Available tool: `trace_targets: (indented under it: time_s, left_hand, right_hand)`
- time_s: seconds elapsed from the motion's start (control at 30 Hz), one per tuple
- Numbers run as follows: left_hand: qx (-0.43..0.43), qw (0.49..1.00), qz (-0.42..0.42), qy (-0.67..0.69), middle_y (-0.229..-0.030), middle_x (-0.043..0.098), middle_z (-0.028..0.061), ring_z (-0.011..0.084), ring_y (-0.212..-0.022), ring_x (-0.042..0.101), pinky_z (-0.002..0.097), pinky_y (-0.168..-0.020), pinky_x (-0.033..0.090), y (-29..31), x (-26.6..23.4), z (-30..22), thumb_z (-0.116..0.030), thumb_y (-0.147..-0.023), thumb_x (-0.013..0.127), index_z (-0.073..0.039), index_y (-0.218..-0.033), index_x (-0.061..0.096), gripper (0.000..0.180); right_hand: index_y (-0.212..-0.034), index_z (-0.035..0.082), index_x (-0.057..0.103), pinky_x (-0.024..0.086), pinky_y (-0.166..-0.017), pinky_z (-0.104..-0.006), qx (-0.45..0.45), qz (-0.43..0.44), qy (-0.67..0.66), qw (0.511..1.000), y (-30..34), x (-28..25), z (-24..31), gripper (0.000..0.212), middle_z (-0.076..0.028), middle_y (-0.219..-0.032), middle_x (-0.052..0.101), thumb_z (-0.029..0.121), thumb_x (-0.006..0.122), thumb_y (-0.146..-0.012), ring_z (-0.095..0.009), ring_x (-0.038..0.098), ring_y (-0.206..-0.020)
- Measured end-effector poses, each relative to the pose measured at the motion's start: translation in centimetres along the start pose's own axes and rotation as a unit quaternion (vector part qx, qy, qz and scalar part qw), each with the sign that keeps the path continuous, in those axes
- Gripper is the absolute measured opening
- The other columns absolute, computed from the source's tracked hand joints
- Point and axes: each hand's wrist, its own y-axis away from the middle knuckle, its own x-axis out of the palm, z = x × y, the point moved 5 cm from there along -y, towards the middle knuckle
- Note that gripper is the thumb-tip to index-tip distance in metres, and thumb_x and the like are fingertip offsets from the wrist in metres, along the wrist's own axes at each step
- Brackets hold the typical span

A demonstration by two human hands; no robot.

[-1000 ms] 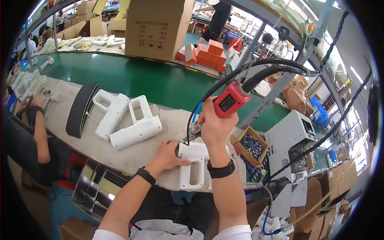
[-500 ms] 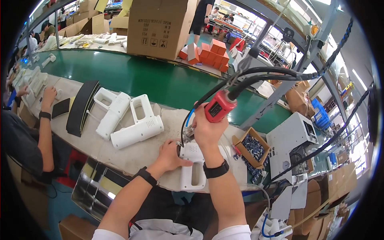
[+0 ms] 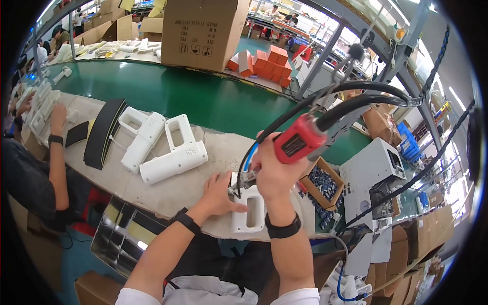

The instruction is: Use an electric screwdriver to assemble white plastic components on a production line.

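while the right hand [image 3: 277, 177] clasps the red tool [image 3: 301, 141], the left hand [image 3: 217, 197] pins the white housing [image 3: 240, 221]

main risk, my read: the thick black hose [image 3: 351, 105] could tug the red tool sideways, making its end skid, scuff the white housing or nick the left fingers close by. too light a left hold could also let the white housing twist.

white housing lies on the worktop [image 3: 221, 152], handle loop toward the person. left fingers grasp it: thumb across the handle's left side, others curled by the far-left end. right fingers wrap the red tool and, from this view, hide part of the white housing; tip contact, can't tell.
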Motion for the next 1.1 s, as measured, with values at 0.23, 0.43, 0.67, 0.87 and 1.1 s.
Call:
trace_targets:
  time_s: [0.23,0.43,0.67,0.87,1.1]
  left_hand:
    - [0.080,0.996,0.028,0.023,-0.145,0.036,0.0171,0.0408,-0.139,0.017,0.0464,-0.113,0.014,-0.9,0.9,0.5,-0.062,-0.053,0.080,-0.013,-0.146,0.029,0.117]
    - [0.010,0.998,-0.006,-0.058,-0.144,0.036,0.0207,0.0398,-0.138,0.020,0.0459,-0.114,0.013,-0.2,0.4,0.1,-0.061,-0.053,0.080,-0.002,-0.146,0.024,0.123]
    - [0.003,0.998,0.018,-0.056,-0.143,0.036,0.0221,0.0400,-0.138,0.020,0.0461,-0.113,0.013,-0.4,0.1,-0.2,-0.060,-0.053,0.081,0.002,-0.145,0.023,0.125]
    - [0.025,0.997,0.007,-0.076,-0.143,0.035,0.0225,0.0401,-0.137,0.022,0.0461,-0.113,0.015,0.3,-0.1,-1.4,-0.058,-0.056,0.080,0.002,-0.145,0.022,0.122]
    - [0.088,0.986,-0.116,-0.080,-0.136,0.038,0.0210,0.0384,-0.129,0.033,0.0494,-0.108,0.024,2.8,1.6,-2.8,-0.046,-0.065,0.078,0.003,-0.141,0.027,0.104]
  right_hand:
    - [-0.084,0.000,0.059,0.040,-0.044,-0.0220,0.004,0.038,0.030,0.999,1.4,0.8,-2.4,0.006,-0.002,-0.059,0.056,0.004,0.064,-0.085,-0.008,0.052,-0.046]
    - [-0.087,-0.001,0.059,0.036,-0.040,-0.0216,-0.012,-0.032,-0.016,0.999,-0.4,-1.4,3.2,0.003,-0.003,-0.056,0.055,0.002,0.059,-0.088,-0.008,0.049,-0.042]
    - [-0.085,-0.001,0.057,0.033,-0.037,-0.0217,0.028,-0.021,-0.009,0.999,-0.4,-1.7,3.0,0.007,-0.003,-0.053,0.052,0.004,0.058,-0.088,-0.009,0.048,-0.039]
    - [-0.083,0.001,0.056,0.039,-0.042,-0.0225,0.019,-0.011,0.044,0.999,1.1,-1.7,-1.9,0.008,-0.002,-0.058,0.055,0.006,0.062,-0.086,-0.009,0.051,-0.045]
    - [-0.085,0.000,0.056,0.038,-0.042,-0.0219,0.030,-0.023,0.015,0.999,0.6,-2.7,-0.3,0.008,-0.002,-0.057,0.054,0.005,0.063,-0.085,-0.008,0.051,-0.045]
